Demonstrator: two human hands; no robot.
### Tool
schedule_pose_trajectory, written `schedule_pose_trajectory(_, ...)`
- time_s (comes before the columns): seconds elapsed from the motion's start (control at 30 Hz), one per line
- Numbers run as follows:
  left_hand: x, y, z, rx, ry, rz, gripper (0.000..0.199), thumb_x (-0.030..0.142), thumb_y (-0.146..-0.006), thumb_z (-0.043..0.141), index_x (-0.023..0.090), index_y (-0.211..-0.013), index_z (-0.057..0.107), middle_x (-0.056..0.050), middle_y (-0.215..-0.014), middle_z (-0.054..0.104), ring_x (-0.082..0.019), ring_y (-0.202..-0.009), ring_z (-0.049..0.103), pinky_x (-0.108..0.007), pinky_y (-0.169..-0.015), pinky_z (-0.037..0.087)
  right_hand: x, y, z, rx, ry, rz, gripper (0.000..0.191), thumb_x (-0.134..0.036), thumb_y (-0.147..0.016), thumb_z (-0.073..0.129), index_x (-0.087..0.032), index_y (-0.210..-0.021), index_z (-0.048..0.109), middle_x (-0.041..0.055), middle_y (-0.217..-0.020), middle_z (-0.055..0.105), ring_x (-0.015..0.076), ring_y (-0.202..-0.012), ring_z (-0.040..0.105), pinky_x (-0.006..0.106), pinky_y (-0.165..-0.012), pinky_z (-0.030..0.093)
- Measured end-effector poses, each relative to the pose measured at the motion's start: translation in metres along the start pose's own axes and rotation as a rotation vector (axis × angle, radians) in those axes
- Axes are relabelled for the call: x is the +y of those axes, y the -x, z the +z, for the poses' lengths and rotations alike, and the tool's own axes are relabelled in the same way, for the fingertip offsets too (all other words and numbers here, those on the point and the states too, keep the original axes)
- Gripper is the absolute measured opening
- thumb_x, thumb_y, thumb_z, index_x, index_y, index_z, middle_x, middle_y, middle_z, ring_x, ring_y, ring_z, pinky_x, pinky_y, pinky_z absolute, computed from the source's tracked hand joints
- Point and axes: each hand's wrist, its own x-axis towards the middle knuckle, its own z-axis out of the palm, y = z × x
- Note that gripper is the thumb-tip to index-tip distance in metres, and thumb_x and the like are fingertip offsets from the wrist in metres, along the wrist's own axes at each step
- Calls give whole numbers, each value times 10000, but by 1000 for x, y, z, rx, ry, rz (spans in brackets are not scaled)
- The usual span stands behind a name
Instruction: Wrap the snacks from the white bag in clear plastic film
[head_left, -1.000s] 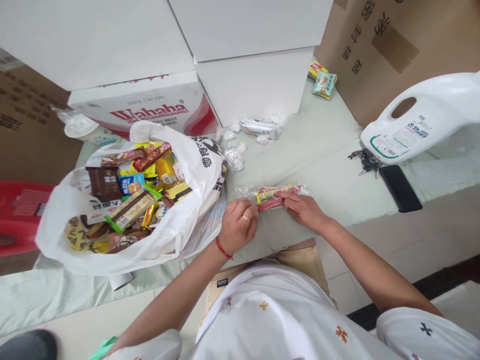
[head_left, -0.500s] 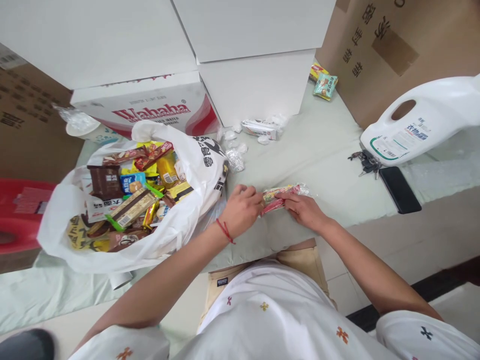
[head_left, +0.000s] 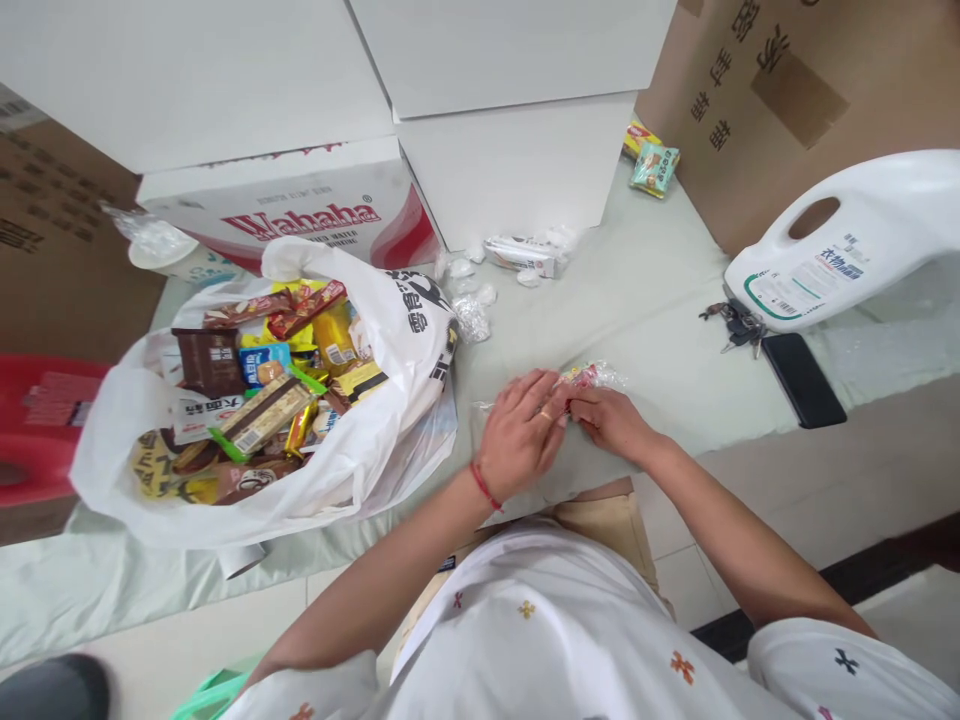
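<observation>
Nearest, both hands meet over the red-and-yellow packet point(head_left: 581, 376), which lies on the table point(head_left: 637, 300) close to its front edge, just ahead of the person's shirt point(head_left: 525, 610). The left hand point(head_left: 523, 430) lies palm down across it, fingers stretched and close together; I cannot tell whether it has hold of anything. The right hand point(head_left: 613, 420) is curled, fingertips closed on the near side of the packet.

The handling looks midway: the packet is flat and partly hidden, so whether its clear wrap is open or sealed cannot be told. The white bag point(head_left: 409, 385) on the left gapes open, heaped with wrapped snacks point(head_left: 262, 420).

Left of the hands, the bag limits sideways room. To the right, bare cloth runs as far as the phone point(head_left: 804, 380), keys point(head_left: 739, 325) and white jug point(head_left: 817, 260). Ahead is another clear stretch, bounded by crumpled clear plastic point(head_left: 471, 315) and, behind that, white boxes point(head_left: 517, 180). At the far corner, a teal packet point(head_left: 655, 170) sits beside a brown carton point(head_left: 817, 60).
</observation>
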Motion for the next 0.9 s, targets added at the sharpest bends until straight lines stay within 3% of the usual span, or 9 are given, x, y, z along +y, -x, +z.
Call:
schedule_pose_trajectory(0.1, -7, -9, 30, -142, 1, 24, 515, 341, -1069, 380, 208, -1566, 411, -135, -1595, 472, -273, -1436, 473, -481, -1186, 356, 5, 3, -5, -42, -81, -15, 266, -87, -920, 485, -235, -858, 697, 63, -1133, 754, 207, -1029, 691, 330, -833, 521)
schedule_pose_trajectory(0.23, -16, -4, 52, -172, -46, 23, 553, 339, -1073, 375, 218, -1611, 338, -112, -1651, 397, -261, -1476, 436, -465, -1227, 318, 22, 18, -29, 2, -322, 58, 212, -158, -909, 523, -251, -843, 701, 47, -1158, 746, 210, -1110, 686, 367, -930, 537)
schedule_pose_trajectory(0.3, -15, -1, 54, -169, -68, 4, 551, 320, -1071, 375, 219, -1612, 341, -102, -1650, 402, -254, -1490, 419, -456, -1235, 310, 31, 25, -43, 200, -432, 255, 158, -260, -923, 555, -247, -854, 697, 60, -1190, 743, 230, -1113, 684, 394, -941, 536)
schedule_pose_trajectory(0.4, -12, 0, 55, -172, -88, -15, 533, 300, -1067, 377, 236, -1597, 379, -88, -1648, 408, -245, -1494, 416, -453, -1240, 308, 41, 29, -54, 452, -574, 634, 233, -447, -904, 611, -234, -962, 686, 69, -1059, 764, 172, -732, 650, 318, -661, 524)
schedule_pose_trajectory(0.5, -11, 0, 56, -164, -97, -17, 535, 300, -1065, 384, 232, -1596, 382, -93, -1648, 407, -246, -1499, 410, -453, -1241, 309, 39, 20, -48, 414, -714, 826, 424, -611, -845, 648, -219, -1004, 670, 60, -951, 761, 103, -510, 458, 263, -481, 389)
schedule_pose_trajectory(0.6, -12, 0, 57, -150, -103, -12, 538, 309, -1069, 382, 220, -1600, 375, -100, -1646, 410, -253, -1495, 416, -458, -1236, 319, 31, 4, -34, 367, -803, 840, 488, -639, -728, 761, -204, -936, 683, 47, -843, 745, 120, -568, 528, 262, -531, 436)
schedule_pose_trajectory(0.73, -11, 1, 56, -152, -104, -4, 530, 304, -1064, 392, 234, -1590, 394, -94, -1653, 399, -255, -1502, 406, -465, -1233, 329, 31, -3, -27, 397, -805, 764, 394, -565, -681, 813, -207, -792, 692, 16, -739, 704, 149, -651, 589, 281, -626, 484)
schedule_pose_trajectory(0.83, -9, 1, 54, -180, -111, 10, 520, 262, -1048, 415, 260, -1568, 433, -81, -1657, 393, -251, -1507, 401, -464, -1240, 327, 41, 6, -30, 369, -652, 752, 341, -542, -745, 749, -209, -769, 679, 9, -703, 677, 155, -630, 565, 293, -626, 465)
schedule_pose_trajectory(0.9, -8, 0, 52, -207, -126, 8, 517, 239, -1040, 419, 261, -1555, 453, -81, -1652, 403, -253, -1497, 417, -461, -1236, 334, 50, 15, -32, 372, -396, 765, 318, -527, -810, 677, -212, -769, 667, 32, -731, 683, 183, -664, 578, 334, -685, 479)
